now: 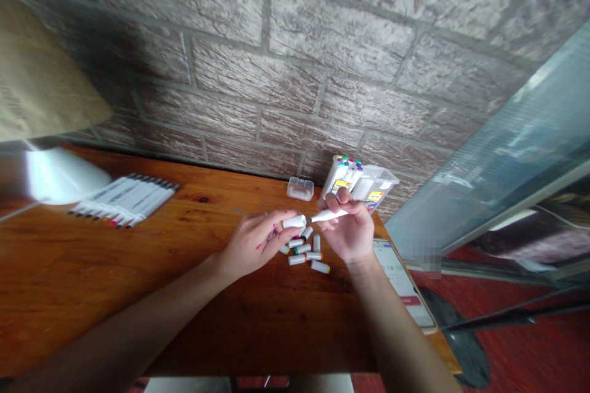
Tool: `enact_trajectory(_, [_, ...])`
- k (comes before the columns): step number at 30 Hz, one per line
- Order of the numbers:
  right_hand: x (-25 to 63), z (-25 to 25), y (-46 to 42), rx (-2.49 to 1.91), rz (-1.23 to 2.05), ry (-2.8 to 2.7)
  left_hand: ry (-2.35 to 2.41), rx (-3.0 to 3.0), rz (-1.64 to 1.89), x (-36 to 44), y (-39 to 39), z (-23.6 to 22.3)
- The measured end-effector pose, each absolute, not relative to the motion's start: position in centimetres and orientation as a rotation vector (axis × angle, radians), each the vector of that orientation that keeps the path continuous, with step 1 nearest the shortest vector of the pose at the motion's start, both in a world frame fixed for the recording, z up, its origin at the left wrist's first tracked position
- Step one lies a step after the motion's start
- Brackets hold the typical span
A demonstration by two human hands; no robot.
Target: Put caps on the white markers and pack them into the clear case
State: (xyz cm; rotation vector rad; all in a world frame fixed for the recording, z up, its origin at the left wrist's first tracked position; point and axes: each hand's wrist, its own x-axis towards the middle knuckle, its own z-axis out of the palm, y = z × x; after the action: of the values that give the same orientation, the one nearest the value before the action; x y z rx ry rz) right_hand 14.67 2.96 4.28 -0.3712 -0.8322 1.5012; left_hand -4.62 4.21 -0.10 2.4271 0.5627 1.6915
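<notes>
Your left hand (255, 242) grips a cap (293, 221); your right hand (353, 230) pinches a marker (328, 215), tip (310, 220) at the cap's mouth. You're seemingly capping or uncapping; next calls for straight alignment.

Glossy wooden table (115, 276), smooth plastic caps (302, 249)

On the table (115, 276), a hand could pass between the pens (126, 199) and the left hand (258, 239). Caps (302, 250) cluttered the wood between the 2 hands. The small box (300, 189) and 2 cases (329, 179) stood beyond the right hand (353, 230), before the wall (230, 73); the phone (408, 288) took up the right edge.
</notes>
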Motion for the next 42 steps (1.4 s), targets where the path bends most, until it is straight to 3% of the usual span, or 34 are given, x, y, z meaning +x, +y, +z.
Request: enact_trajectory(42, [14.66,4.11,3.19,-0.396,1.507,-0.799,0.6,2.408,1.664,-4.6,4.12,-0.05])
